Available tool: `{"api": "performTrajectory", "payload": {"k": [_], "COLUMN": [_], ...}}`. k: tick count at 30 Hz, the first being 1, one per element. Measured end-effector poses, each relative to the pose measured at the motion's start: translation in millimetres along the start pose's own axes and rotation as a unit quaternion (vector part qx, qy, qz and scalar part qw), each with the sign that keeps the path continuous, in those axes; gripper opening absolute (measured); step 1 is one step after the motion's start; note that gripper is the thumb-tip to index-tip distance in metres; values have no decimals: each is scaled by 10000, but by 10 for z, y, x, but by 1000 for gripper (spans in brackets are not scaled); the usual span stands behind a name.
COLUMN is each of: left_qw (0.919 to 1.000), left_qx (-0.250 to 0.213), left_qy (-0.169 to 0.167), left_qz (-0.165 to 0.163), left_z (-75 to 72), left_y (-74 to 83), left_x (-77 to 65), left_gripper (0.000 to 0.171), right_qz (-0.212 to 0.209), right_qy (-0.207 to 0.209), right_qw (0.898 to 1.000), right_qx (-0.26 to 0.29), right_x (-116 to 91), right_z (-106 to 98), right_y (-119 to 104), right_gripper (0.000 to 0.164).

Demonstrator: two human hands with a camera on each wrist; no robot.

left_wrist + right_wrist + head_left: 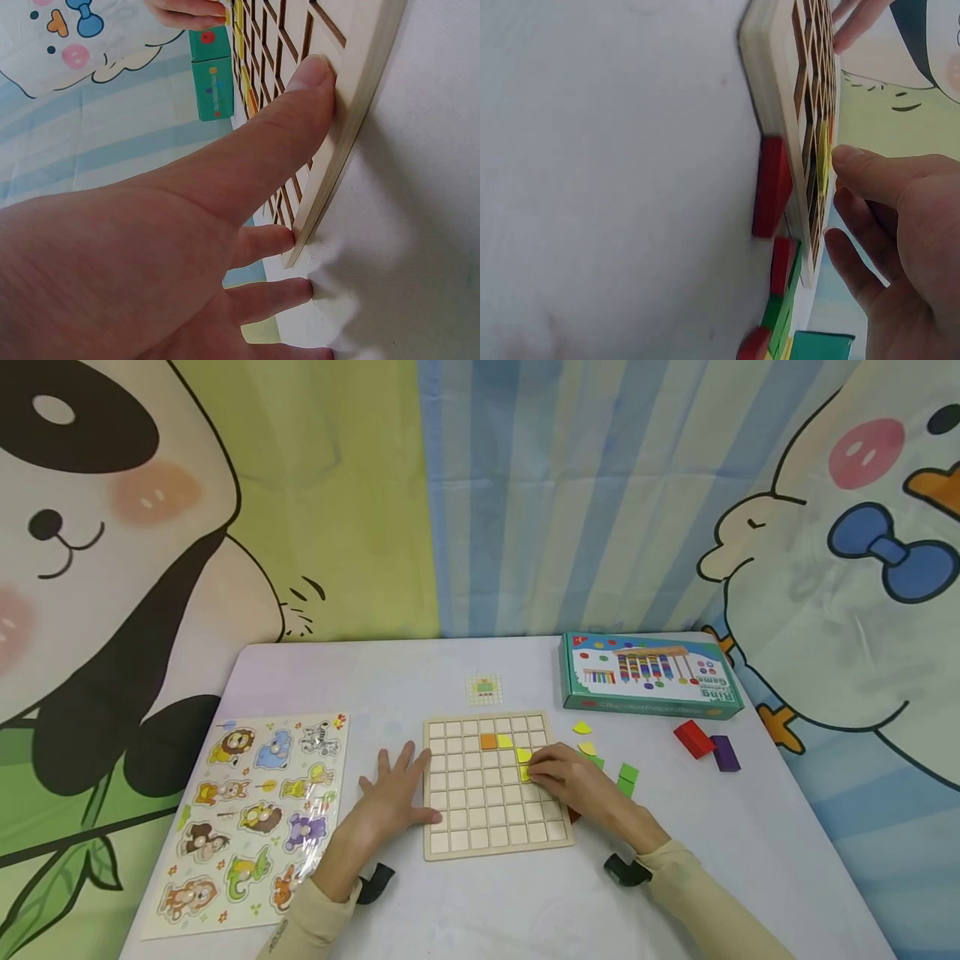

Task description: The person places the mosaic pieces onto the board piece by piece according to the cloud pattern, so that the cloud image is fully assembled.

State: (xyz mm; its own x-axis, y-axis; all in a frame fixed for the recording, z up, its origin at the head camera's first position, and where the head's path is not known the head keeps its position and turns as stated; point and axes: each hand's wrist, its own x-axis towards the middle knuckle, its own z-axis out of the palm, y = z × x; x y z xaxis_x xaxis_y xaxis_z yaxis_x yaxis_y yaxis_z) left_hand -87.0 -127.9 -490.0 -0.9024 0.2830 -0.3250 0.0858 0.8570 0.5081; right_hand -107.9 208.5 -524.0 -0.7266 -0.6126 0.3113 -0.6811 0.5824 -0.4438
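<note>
This looks like a children's play corner: cartoon curtains (517, 485), with a panda (127, 568) and a white bird (832, 643) in a blue bow tie, hang behind a white-covered table (675, 877) set with an animal puzzle (258, 827), a gridded wooden board (480, 816) and a toy box (645, 700). With the curtains filling the background, home or nursery is hard to tell

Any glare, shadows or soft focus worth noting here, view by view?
Head: fairly even light, with white glare on the right side of the glossy animal sheet; left wrist: a soft grey shadow on the tablecloth beside the board; right wrist: the red piece by the board's edge looks soft, and the tablecloth looks greyer than in the head view.
</note>
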Motion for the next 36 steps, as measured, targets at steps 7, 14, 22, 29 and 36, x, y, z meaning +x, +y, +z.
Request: {"api": "performTrajectory", "payload": {"k": [7, 14, 22, 29, 36], "left_qw": [10000, 10000, 10000, 10000, 9999], "left_qx": [-6, 43, 56, 90, 98], "left_qy": [-13, 4, -14, -16, -13], "left_qz": [-5, 6, 14, 32, 54], "left_z": [-2, -17, -33, -15, -13], "left_y": [4, 13, 5, -8, -3], "left_x": [-4, 3, 7, -1, -17], "left_gripper": [101, 102, 102, 101, 101], "right_qz": [462, 1066, 1565, 1803, 1971], "right_qy": [295, 567, 693, 772, 651], "right_qw": [9981, 9902, 9795, 9728, 9706], "right_qx": [-287, -707, -1067, -1235, -1218], "right_x": [-137, -387, -731, -969, -1095], "right_z": [-174, -384, -544, -586, -589], "right_y": [130, 305, 443, 525, 541], "right_gripper": [22, 25, 27, 25, 28]}}
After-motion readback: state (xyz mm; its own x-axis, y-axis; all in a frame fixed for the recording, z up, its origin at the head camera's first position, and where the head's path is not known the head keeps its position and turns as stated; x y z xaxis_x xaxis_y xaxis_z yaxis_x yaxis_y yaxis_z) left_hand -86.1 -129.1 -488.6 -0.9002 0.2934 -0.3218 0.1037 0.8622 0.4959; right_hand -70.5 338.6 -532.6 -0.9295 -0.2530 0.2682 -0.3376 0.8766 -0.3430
